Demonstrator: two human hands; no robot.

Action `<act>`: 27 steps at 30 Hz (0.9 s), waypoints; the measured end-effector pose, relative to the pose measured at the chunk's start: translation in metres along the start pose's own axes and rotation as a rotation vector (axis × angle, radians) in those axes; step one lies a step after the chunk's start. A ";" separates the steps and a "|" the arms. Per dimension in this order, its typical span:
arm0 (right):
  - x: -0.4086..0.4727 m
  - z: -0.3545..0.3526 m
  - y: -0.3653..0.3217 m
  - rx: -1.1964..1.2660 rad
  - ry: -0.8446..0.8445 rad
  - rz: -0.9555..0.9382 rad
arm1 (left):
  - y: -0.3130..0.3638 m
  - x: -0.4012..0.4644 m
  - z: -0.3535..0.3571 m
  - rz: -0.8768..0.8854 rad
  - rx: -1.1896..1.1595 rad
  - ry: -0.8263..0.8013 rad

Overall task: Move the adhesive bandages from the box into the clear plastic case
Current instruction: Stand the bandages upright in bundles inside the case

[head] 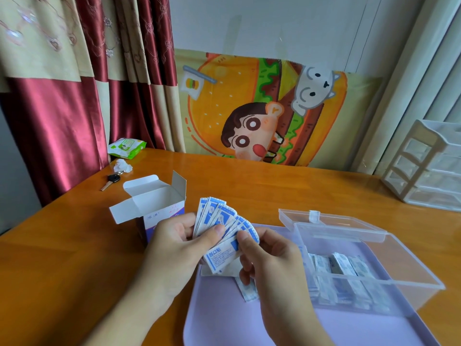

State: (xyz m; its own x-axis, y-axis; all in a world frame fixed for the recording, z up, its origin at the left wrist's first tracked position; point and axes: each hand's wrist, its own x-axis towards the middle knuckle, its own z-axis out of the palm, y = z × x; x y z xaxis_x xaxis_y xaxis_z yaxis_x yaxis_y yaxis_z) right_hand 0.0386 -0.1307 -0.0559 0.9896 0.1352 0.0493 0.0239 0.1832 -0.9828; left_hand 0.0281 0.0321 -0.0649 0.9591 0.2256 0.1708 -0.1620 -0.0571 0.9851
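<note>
A: Status on the bandages?

B: Fanned stack of bandages (219, 228) is up in both hands, above the near-left corner of the lilac tray (224, 318). Left hand (174, 245) is clamped round the stack, thumb pressing on top. Right hand (269, 255) pinches the lower-right wrappers, thumb on the front one. Looks like squaring up or peeling off a few, my read only.

A: Why fanned?

B: Probably easier to separate and align them before dropping in. One loose bandage (247, 288) lies on the tray under the right hand.

A: Box and case?

B: Box (154, 206) stands upright, flaps open, just behind the left hand. Can't see inside. Clear case (374, 265) sits on the tray to the right, lid (331, 226) hinged back, some bandages already lying inside.

A: Clearance?

B: Case mouth is unobstructed; path rightward is open. Watch the near wall rim and the tray lip.
</note>
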 end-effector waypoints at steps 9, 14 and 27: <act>-0.001 0.002 0.000 -0.066 -0.019 -0.105 | 0.001 -0.001 -0.001 -0.026 -0.016 -0.007; -0.002 0.002 -0.001 -0.107 -0.045 -0.089 | 0.004 -0.002 0.000 -0.062 -0.046 -0.028; -0.003 0.002 -0.005 -0.065 0.039 -0.092 | 0.010 -0.005 0.004 -0.117 -0.055 -0.053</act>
State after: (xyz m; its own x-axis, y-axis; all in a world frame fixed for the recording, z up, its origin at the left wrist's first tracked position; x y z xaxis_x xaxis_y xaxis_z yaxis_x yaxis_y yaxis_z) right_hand 0.0347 -0.1296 -0.0512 0.9875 0.0829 0.1340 0.1227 0.1289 -0.9840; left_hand 0.0221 0.0266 -0.0558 0.9829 0.1759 0.0551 -0.0596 0.0202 0.9980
